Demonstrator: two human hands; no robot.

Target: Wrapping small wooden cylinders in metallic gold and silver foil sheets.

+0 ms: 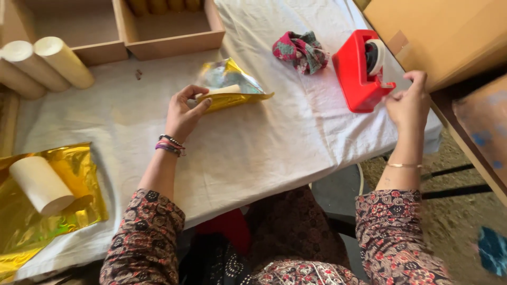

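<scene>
- left hand (185, 112) held a cream cylinder (221, 91) partly wrapped in gold foil (232, 87), fingers curled round the near end, thumb pinching the foil down on it; bundle sat mid-table on the white cloth (253, 153)
- right hand (407, 103) was at the front of the red tape dispenser (359, 71) on the right edge of the table, thumb and forefinger pressed together at the cutter; tape itself too thin to see, so can't tell if a strip was in the pinch
- step looked like: wrap formed and held, tape being fetched to seal it
- next move would need a clean tear at the cutter, then the strip carried left onto the foil seam while the left hand kept the wrap tight
- spare cylinders (47, 63) lay far left, one more on a gold sheet (53, 211) near left, a crumpled patterned cloth (301, 51) beyond the dispenser
</scene>
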